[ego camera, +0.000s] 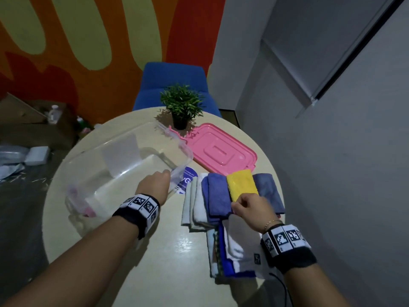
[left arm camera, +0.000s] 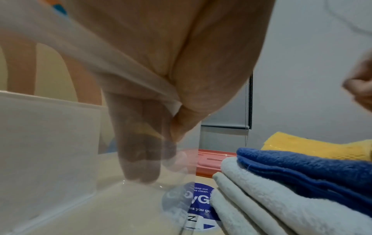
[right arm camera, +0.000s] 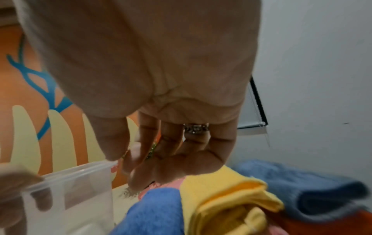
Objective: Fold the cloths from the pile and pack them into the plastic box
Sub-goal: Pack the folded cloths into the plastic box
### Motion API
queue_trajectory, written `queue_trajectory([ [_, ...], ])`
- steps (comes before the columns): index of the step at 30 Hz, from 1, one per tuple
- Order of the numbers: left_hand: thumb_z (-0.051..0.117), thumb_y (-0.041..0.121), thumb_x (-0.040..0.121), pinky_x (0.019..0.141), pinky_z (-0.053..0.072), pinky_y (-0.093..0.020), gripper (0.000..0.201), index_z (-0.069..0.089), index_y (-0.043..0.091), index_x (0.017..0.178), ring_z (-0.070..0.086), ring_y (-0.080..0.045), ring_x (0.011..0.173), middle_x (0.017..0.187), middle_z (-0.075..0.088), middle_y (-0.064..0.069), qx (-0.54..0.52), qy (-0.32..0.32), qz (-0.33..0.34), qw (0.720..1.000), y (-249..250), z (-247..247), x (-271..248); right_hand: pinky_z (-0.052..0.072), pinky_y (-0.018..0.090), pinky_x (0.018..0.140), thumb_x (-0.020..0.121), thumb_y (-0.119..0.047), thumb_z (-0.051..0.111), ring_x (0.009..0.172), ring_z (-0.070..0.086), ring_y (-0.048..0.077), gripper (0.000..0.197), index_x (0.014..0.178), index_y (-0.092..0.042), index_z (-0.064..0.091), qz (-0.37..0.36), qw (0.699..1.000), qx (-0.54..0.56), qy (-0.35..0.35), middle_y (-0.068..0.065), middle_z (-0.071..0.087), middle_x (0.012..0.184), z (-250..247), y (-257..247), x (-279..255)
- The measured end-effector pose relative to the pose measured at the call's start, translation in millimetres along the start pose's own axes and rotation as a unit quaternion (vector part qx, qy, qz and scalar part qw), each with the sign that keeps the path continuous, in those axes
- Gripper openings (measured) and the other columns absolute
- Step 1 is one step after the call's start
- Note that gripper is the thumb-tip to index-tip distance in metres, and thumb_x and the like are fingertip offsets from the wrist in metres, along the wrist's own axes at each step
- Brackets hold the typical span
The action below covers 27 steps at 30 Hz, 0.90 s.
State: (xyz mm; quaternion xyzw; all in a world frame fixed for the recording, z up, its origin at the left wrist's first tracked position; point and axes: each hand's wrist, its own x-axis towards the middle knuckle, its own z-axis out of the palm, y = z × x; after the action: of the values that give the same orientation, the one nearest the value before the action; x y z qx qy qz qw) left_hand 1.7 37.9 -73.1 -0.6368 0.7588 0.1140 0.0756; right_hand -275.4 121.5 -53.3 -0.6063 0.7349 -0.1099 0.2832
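- The left hand (ego camera: 155,185) grips the near right rim of the clear box (ego camera: 124,165): 4 fingers (left arm camera: 138,159) reach down inside the wall, the thumb (left arm camera: 183,122) presses on the outside.
- The box looks tilted, its right end raised off the round table (ego camera: 159,251); no cloth shows inside it.
- The right hand (ego camera: 247,209) hangs over the near end of the yellow cloth (ego camera: 242,185), fingers loosely curled, just above it in the wrist view. Whether they pinch it I cannot tell.
- The yellow cloth lies folded between a blue cloth (ego camera: 218,193) and a grey-blue cloth (ego camera: 267,191), with white cloths (ego camera: 194,204) left of them.
- A second stack of folded cloths (ego camera: 234,251) lies nearer the person.
- A pink lid (ego camera: 219,149) lies flat beyond the cloths, a potted plant (ego camera: 181,105) behind it.
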Motion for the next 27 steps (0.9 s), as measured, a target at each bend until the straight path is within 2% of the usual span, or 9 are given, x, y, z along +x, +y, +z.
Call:
queue_trajectory([
  [3, 0.051, 0.007, 0.092, 0.076, 0.053, -0.041, 0.036, 0.048, 0.011, 0.127, 0.065, -0.035, 0.095, 0.106, 0.065, -0.014, -0.05, 0.034, -0.02, 0.998, 3, -1, 9, 0.049, 0.033, 0.069, 0.09, -0.033, 0.065, 0.074, 0.062, 0.017, 0.025, 0.072, -0.016, 0.062, 0.009, 1.0, -0.009, -0.015, -0.001, 0.067, 0.073, 6, 13, -14],
  [6, 0.066, 0.019, 0.089, 0.08, 0.052, -0.043, 0.046, 0.049, 0.019, 0.131, 0.059, -0.031, 0.103, 0.115, 0.063, -0.008, -0.096, 0.164, 0.0, 0.982, 19, -6, 7, 0.048, 0.033, 0.067, 0.089, -0.036, 0.066, 0.074, 0.062, 0.017, 0.024, 0.073, -0.018, 0.061, 0.032, 0.999, -0.035, -0.003, -0.001, 0.066, 0.074, 10, 22, -18],
  [9, 0.062, 0.031, 0.09, 0.078, 0.052, -0.041, 0.02, 0.057, 0.021, 0.107, 0.058, -0.025, 0.094, 0.1, 0.062, -0.001, -0.13, 0.245, 0.087, 0.957, 50, -6, -9, 0.049, 0.034, 0.067, 0.088, -0.039, 0.065, 0.073, 0.061, 0.018, 0.025, 0.072, -0.021, 0.058, 0.041, 0.998, -0.039, -0.007, -0.002, 0.065, 0.074, 17, 28, -19],
  [12, 0.048, 0.035, 0.098, 0.069, 0.051, -0.035, 0.019, 0.057, 0.019, 0.092, 0.064, -0.027, 0.083, 0.086, 0.066, -0.002, -0.199, 0.109, 0.092, 0.969, 74, 13, -16, 0.05, 0.036, 0.068, 0.089, -0.04, 0.064, 0.074, 0.061, 0.021, 0.028, 0.071, -0.02, 0.055, 0.045, 0.998, -0.043, 0.001, 0.001, 0.064, 0.073, 23, 27, -20],
  [14, 0.048, 0.035, 0.098, 0.079, 0.048, -0.034, 0.024, 0.06, 0.017, 0.107, 0.063, -0.028, 0.099, 0.103, 0.068, -0.006, -0.256, 0.02, 0.046, 0.965, 78, 38, -7, 0.051, 0.036, 0.069, 0.091, -0.038, 0.063, 0.075, 0.061, 0.021, 0.025, 0.075, -0.019, 0.057, 0.025, 0.999, -0.035, 0.021, 0.001, 0.065, 0.075, 25, 23, -17],
  [16, 0.051, 0.044, 0.095, 0.097, 0.046, -0.038, 0.047, 0.053, 0.013, 0.131, 0.057, -0.032, 0.116, 0.127, 0.061, -0.01, -0.3, -0.036, -0.023, 0.953, 76, 70, 8, 0.051, 0.036, 0.075, 0.092, -0.034, 0.062, 0.083, 0.061, 0.02, 0.016, 0.084, -0.02, 0.061, -0.016, 0.999, -0.017, 0.046, -0.001, 0.066, 0.083, 26, 18, -11],
  [18, 0.055, 0.066, 0.083, 0.104, 0.045, -0.044, 0.08, 0.043, 0.016, 0.144, 0.055, -0.034, 0.121, 0.138, 0.055, -0.01, -0.387, -0.084, -0.11, 0.912, 76, 99, 21, 0.047, 0.036, 0.088, 0.094, -0.031, 0.06, 0.1, 0.057, 0.022, 0.016, 0.104, -0.02, 0.065, -0.058, 0.996, -0.032, 0.064, 0.0, 0.064, 0.104, 27, 14, 0],
  [21, 0.061, 0.093, 0.054, 0.1, 0.052, -0.045, 0.12, 0.041, 0.02, 0.147, 0.063, -0.028, 0.116, 0.138, 0.059, -0.004, -0.58, -0.124, -0.199, 0.781, 76, 147, 50, 0.042, 0.037, 0.1, 0.096, -0.025, 0.055, 0.117, 0.05, 0.026, 0.034, 0.129, -0.016, 0.058, -0.076, 0.994, -0.075, 0.025, 0.003, 0.055, 0.128, 33, 10, 21],
  [27, 0.081, 0.087, 0.029, 0.091, 0.058, -0.043, 0.131, 0.058, 0.011, 0.133, 0.072, -0.028, 0.098, 0.117, 0.071, -0.008, -0.641, -0.151, -0.24, 0.714, 87, 167, 77, 0.041, 0.038, 0.085, 0.095, -0.02, 0.049, 0.113, 0.057, 0.029, 0.022, 0.114, -0.019, 0.06, -0.099, 0.966, -0.219, -0.098, 0.0, 0.056, 0.123, 58, 9, 34],
])
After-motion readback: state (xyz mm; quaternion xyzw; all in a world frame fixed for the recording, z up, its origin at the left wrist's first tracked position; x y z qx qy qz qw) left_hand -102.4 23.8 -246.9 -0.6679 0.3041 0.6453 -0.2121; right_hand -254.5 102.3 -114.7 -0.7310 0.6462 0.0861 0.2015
